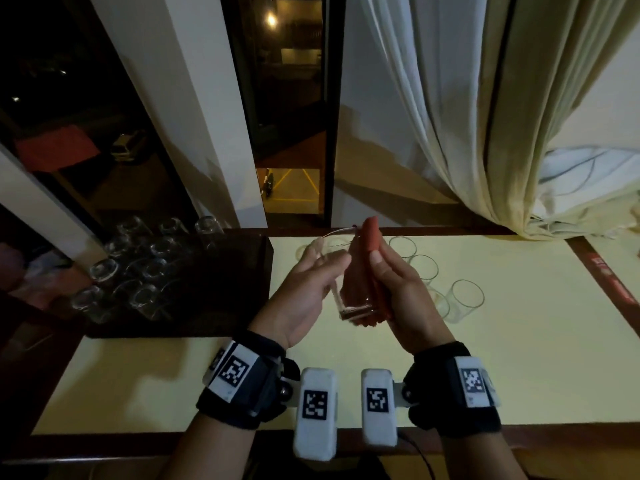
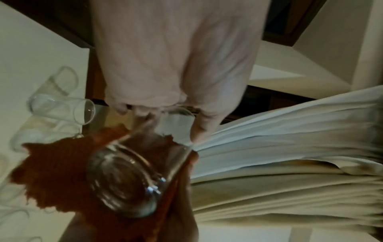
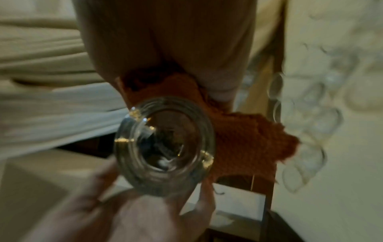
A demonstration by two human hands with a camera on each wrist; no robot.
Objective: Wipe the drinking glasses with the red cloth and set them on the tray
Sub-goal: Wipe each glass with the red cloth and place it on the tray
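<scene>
Above the middle of the table my left hand (image 1: 329,254) grips a clear drinking glass (image 1: 353,308), tilted with its thick base toward me. My right hand (image 1: 379,261) holds the red cloth (image 1: 369,244) against the glass's right side, thumb on top; one cloth end sticks up past the rim. The left wrist view shows the glass (image 2: 124,180) base-on with the cloth (image 2: 53,172) behind it and my left hand (image 2: 165,114) near the rim. In the right wrist view the cloth (image 3: 244,139) lies between my right hand (image 3: 207,91) and the glass (image 3: 163,145).
A dark tray (image 1: 225,306) lies on the table's left part with several upturned glasses (image 1: 138,268) on it. Several upright glasses (image 1: 464,299) stand on the cream tabletop right of my hands. Curtains (image 1: 485,133) hang behind the table's far right edge.
</scene>
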